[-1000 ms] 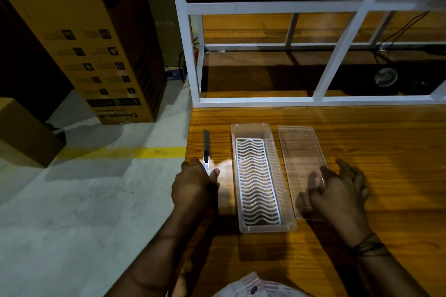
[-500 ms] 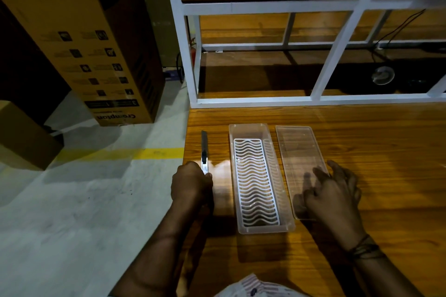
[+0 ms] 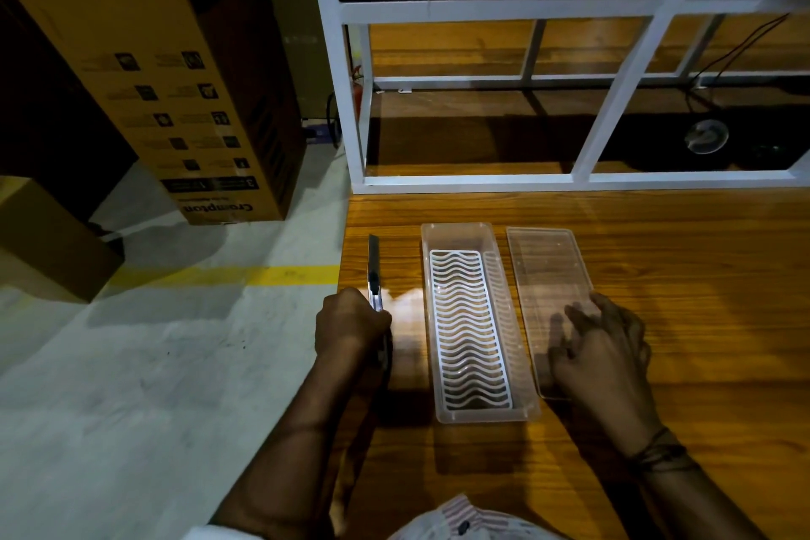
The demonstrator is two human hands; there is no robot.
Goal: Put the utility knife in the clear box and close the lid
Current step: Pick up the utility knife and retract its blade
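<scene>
Knife, slim dark utility knife [image 3: 373, 272]: long axis up-frame, my left hand [image 3: 350, 327] fisted around its near end, clear ribbed plastic box [image 3: 475, 320] immediately right; right hand [image 3: 600, 346] splayed flat on the clear lid [image 3: 548, 276].

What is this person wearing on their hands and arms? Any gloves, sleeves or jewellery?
No gloves: both the left hand and the right hand are bare, and the forearms show no sleeves. The only thing worn is a dark thread band, wrapped in several strands around the right wrist. No rings or watch are visible in this dim light.
</scene>
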